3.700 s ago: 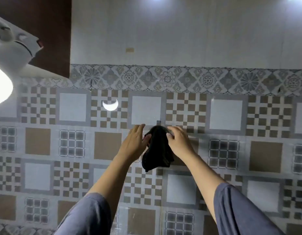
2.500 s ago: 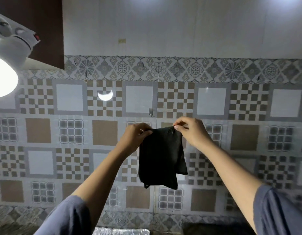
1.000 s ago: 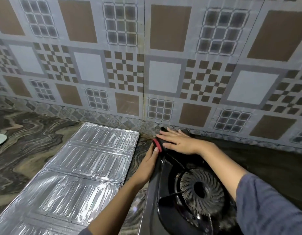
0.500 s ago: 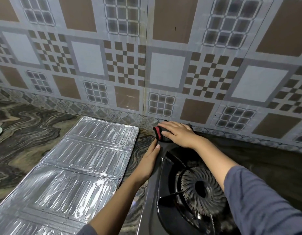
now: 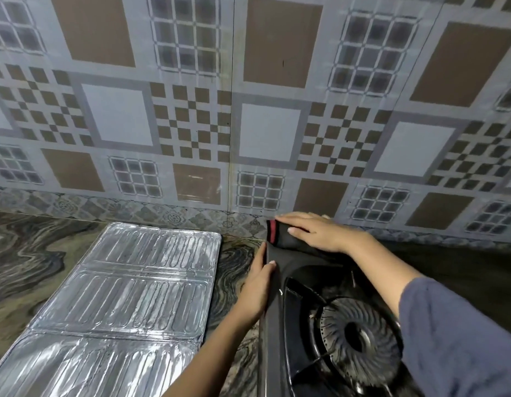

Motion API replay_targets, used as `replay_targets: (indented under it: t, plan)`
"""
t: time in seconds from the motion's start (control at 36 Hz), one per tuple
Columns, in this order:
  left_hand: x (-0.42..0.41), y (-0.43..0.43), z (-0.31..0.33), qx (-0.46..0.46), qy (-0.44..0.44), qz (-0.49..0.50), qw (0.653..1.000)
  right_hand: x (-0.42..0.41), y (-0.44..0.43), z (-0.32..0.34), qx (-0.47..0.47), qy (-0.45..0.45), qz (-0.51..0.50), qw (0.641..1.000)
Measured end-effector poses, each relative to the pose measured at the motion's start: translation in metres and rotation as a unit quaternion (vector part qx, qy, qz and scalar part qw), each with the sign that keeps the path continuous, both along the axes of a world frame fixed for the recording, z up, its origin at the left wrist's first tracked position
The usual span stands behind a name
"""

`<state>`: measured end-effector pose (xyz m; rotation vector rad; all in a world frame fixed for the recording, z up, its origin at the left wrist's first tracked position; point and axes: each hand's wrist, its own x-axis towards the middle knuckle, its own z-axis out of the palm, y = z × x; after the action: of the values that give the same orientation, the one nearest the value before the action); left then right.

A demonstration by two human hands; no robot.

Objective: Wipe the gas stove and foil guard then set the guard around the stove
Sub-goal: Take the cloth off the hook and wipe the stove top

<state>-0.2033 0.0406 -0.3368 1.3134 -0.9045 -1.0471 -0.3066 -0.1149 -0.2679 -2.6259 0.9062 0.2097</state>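
Right hand (image 5: 320, 232) flat on black cloth (image 5: 280, 239) at gas stove (image 5: 300, 282) corner, left hand (image 5: 258, 285) bracing stove's side, foil guard (image 5: 128, 293) flat alongside

Foil guard (image 5: 128, 305) is laid flat on the desk (image 5: 28, 253), left of the gas stove (image 5: 320, 325). A strip of desk is left between them. The tiled wall (image 5: 248, 110) is set behind both. Cloth (image 5: 280, 239) is pressed onto the stove's far left corner under the right hand (image 5: 320, 233). Left hand (image 5: 257, 287) is placed against the stove's left edge, nearer than the cloth.
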Motion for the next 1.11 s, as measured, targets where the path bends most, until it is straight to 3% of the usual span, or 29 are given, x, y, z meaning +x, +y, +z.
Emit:
replay_targets:
  t: [0.14, 0.47, 0.83, 0.97, 1.11]
  plan:
    - [0.001, -0.009, -0.007, -0.014, 0.024, 0.003, 1.000, 0.004, 0.007, -0.008, -0.013, -0.033, 0.064, 0.997]
    - [-0.001, -0.015, -0.005, 0.009, -0.008, 0.061, 0.998, 0.007, 0.004, -0.019, -0.030, -0.040, 0.080, 0.996]
    - [-0.003, -0.023, 0.002, 0.002, -0.028, 0.071, 0.997, 0.004, -0.009, -0.022, -0.017, -0.044, 0.170, 0.984]
    - [-0.001, -0.031, 0.006, 0.013, -0.075, 0.088, 0.993, 0.005, -0.015, -0.022, 0.010, -0.054, 0.158, 0.986]
    - [-0.005, -0.040, 0.013, 0.019, -0.182, 0.092, 0.979, -0.003, -0.018, -0.022, 0.033, -0.065, 0.119, 0.990]
